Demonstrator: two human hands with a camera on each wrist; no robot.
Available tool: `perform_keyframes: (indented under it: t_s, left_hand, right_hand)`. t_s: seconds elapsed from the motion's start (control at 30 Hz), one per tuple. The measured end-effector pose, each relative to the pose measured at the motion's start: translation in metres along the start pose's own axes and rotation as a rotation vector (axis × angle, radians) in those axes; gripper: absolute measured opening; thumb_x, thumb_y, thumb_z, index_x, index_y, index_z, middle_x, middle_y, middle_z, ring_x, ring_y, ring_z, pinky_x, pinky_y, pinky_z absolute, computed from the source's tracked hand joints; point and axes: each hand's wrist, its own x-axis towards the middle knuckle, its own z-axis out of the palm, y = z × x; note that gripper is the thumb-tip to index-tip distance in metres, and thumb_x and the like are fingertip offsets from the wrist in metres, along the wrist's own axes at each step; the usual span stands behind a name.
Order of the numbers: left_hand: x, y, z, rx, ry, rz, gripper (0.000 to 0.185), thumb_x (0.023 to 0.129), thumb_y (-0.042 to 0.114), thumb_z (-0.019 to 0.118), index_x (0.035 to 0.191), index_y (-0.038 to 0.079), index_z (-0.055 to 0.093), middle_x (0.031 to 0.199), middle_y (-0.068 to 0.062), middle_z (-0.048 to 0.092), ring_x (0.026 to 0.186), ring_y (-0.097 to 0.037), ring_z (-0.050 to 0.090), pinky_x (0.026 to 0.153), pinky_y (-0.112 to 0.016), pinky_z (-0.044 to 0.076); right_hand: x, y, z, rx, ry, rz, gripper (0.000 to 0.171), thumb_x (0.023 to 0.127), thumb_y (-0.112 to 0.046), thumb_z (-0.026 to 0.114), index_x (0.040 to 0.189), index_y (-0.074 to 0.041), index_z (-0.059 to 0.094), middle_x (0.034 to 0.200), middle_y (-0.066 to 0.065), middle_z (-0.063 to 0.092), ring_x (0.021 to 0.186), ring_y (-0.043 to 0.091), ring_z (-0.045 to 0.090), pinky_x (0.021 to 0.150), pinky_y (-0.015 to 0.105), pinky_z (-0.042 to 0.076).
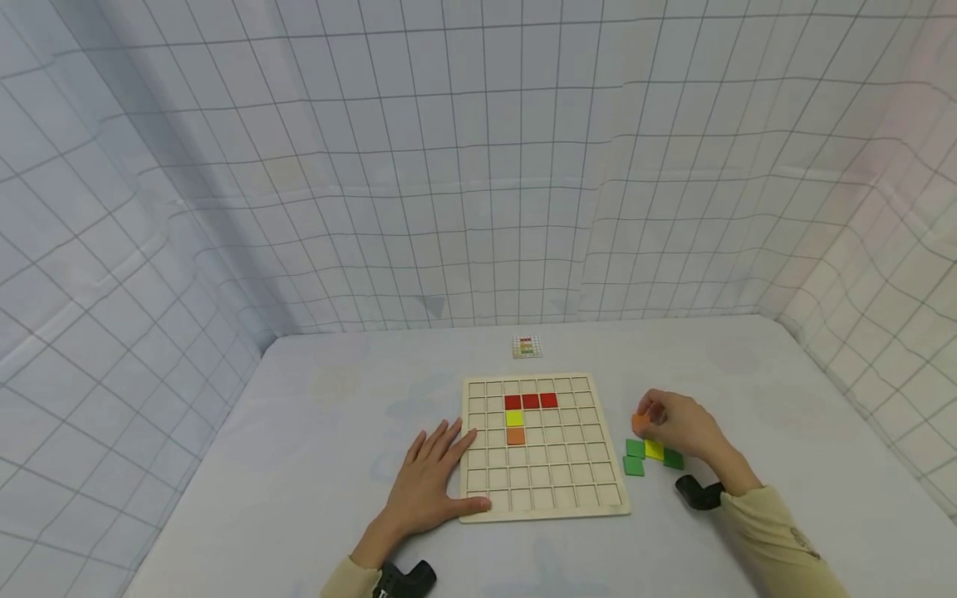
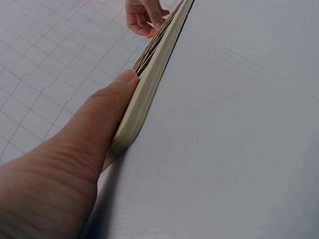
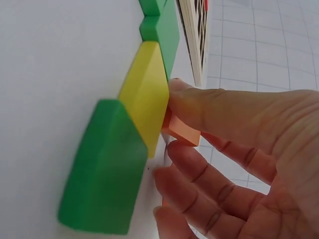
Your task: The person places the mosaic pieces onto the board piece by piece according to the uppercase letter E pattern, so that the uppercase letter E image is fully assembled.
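Already the right hand (image 1: 684, 425) pinches an orange tile (image 1: 640, 423) at centre right while the flat left hand (image 1: 432, 482) steadies the grid board (image 1: 546, 507); a loose pinch could drop it.

- left hand (image 2: 75, 149) lies flat on the table (image 2: 239, 139), thumb pressed along the wooden board (image 2: 144, 94) edge
- right hand (image 2: 144, 17) sits at the board's far end, fingers curled

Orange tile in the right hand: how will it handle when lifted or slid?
The orange tile looks like a thin, flat, rigid square, so probably light. Pinched by the right hand, it shows no flex. Flat faces suggest it slides, not rolls; its smooth painted look may be slightly slippery.
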Motion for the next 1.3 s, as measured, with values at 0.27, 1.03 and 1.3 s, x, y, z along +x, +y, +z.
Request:
perform_keyframes:
  t_s: [0.27, 1.03, 1.3]
  left_hand:
    - [0.001, 0.0, -0.002, 0.003, -0.001, 0.0, 0.1, 0.072, 0.08, 0.054, 0.15, 0.022, 0.032, 0.155, -0.004, 0.024, 0.142, -0.024, 0.013, 0.114, -0.044, 0.004]
    - [0.0, 0.001, -0.003, -0.002, 0.0, 0.002, 0.1, 0.072, 0.08, 0.054, 0.15, 0.021, 0.032, 0.154, -0.005, 0.025, 0.142, -0.025, 0.014, 0.114, -0.045, 0.004]
    - [0.0, 0.002, -0.002, -0.007, 0.004, 0.011, 0.1, 0.073, 0.079, 0.054, 0.15, 0.019, 0.033, 0.154, -0.007, 0.026, 0.142, -0.026, 0.015, 0.113, -0.046, 0.005]
  right_hand:
    - [0.003, -0.004, 0.004, 0.054, 0.079, -0.033, 0.014, 0.081, -0.01, 0.074, 0.083, -0.011, 0.061, 0.074, -0.002, 0.057, 0.064, 0.014, 0.051, 0.055, 0.03, 0.043]
    - [0.027, -0.072, 0.052, 0.215, 0.004, -0.282, 0.017, 0.079, -0.02, 0.079, 0.077, -0.017, 0.062, 0.07, -0.011, 0.055, 0.061, 0.009, 0.048, 0.054, 0.024, 0.042]
    - [0.035, -0.088, 0.067, 0.203, -0.037, -0.237, 0.017, 0.077, -0.025, 0.081, 0.077, -0.02, 0.064, 0.074, -0.012, 0.058, 0.066, 0.009, 0.052, 0.059, 0.027, 0.044]
